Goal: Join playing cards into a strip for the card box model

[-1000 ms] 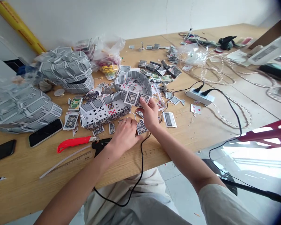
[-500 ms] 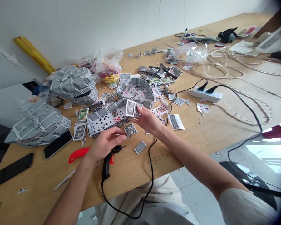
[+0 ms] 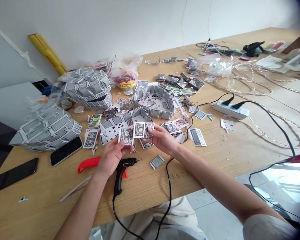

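Note:
My left hand [image 3: 112, 156] pinches a folded playing card [image 3: 126, 136] with a grey patterned back. In my right hand [image 3: 163, 139] is another folded card piece [image 3: 139, 129], its patterned back facing me. The two pieces are held side by side, close to each other. Behind them lies an open tray made of cards [image 3: 112, 133], its floor showing clubs. A black glue gun [image 3: 118, 176] with an orange trigger rests on the table below my left hand. To its right is a loose grey card [image 3: 157, 162].
Woven card boxes [image 3: 47, 130] and two phones [image 3: 66, 151] are at the left. A heart-shaped card tray [image 3: 153, 100] sits behind. A power strip [image 3: 231, 110] stands at the right, with cables around it. Red-handled scissors [image 3: 88, 164] lie near my left forearm.
My left hand has risen and now holds a folded card beside the one in my right hand. The whole view has shifted slightly, with the table items appearing further right.

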